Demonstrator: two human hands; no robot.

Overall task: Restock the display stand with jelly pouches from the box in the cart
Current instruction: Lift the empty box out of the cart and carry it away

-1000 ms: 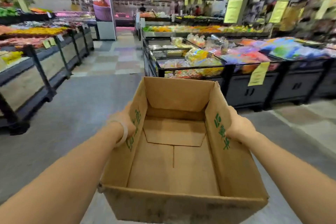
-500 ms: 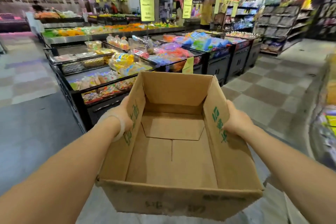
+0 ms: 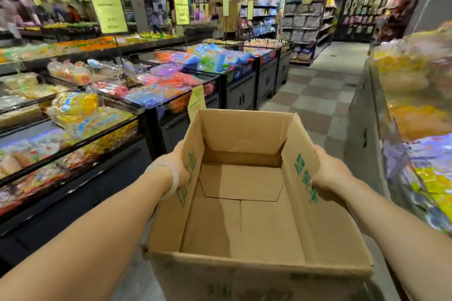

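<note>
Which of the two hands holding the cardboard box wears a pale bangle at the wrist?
The left hand, gripping the box's left wall. A translucent whitish bangle circles its wrist, while the right hand, on the opposite wall, has a bare wrist.

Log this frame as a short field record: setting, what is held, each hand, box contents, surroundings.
setting: store aisle between snack displays
held item: open cardboard box, green print on its side walls, carried in front of the person
left hand: grip on the box's left wall, pale bangle on the wrist
right hand: grip on the box's right wall
box contents: none visible, bare bottom flaps
left of box: black display stand with bagged snacks
right of box: glass-fronted display, blurred
</note>
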